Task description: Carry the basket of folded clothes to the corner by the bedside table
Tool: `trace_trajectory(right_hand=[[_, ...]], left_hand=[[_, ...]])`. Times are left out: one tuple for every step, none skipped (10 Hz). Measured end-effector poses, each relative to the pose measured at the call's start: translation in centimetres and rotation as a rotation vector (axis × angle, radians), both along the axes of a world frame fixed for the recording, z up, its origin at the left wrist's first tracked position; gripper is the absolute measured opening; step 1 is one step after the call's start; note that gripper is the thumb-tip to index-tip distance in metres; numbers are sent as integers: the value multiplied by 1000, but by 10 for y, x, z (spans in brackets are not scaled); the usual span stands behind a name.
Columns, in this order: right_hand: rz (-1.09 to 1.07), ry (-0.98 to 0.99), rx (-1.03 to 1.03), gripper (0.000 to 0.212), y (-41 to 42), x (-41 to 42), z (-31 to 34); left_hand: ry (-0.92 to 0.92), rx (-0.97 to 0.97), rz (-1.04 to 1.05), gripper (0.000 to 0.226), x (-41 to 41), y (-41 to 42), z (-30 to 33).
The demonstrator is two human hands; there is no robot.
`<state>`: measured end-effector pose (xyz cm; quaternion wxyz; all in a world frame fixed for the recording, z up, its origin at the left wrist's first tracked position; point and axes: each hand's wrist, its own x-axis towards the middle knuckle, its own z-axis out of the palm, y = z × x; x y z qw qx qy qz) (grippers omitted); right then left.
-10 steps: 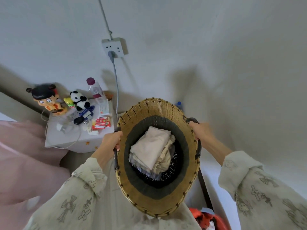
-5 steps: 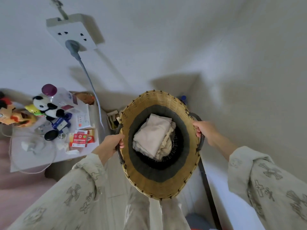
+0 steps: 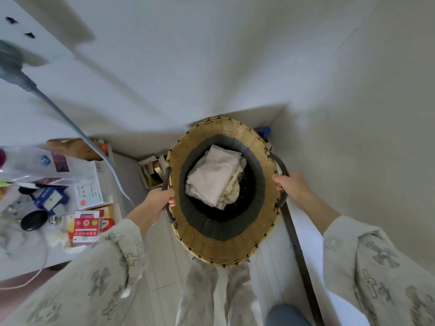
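Here, both hands gripping basket [image 3: 221, 245] handles, cluttered bedside table [image 3: 110, 175] left, corner ahead.

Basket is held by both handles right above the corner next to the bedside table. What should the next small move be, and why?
Probably lower the basket straight down onto the floor in the corner. The left hand and right hand each grip a handle, the folded clothes sit level inside, and the basket already hangs between the bedside table and the right wall. A small open box lies close on the left, so keep clear of it.
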<state>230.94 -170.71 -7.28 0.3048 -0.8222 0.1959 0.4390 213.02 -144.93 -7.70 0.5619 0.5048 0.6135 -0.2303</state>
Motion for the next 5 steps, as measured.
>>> trace_trajectory(right_hand=[[-18,-17,3,20,3,11,-5],[14,25,23,22,2,14,-1],[131,50,-24,43,3,10,7],[292,40,-79,36,6,13,23],[303,-12,-49,29,12,14,53]], left_hand=[[-1,-4,-1,8,9,6,-6],[5,-28,-46,17,10,6,-2],[20,-42,-135,15,9,1,8],[4,-46,-175,15,12,-4,26],[-40,7,-214,15,15,-7,58]])
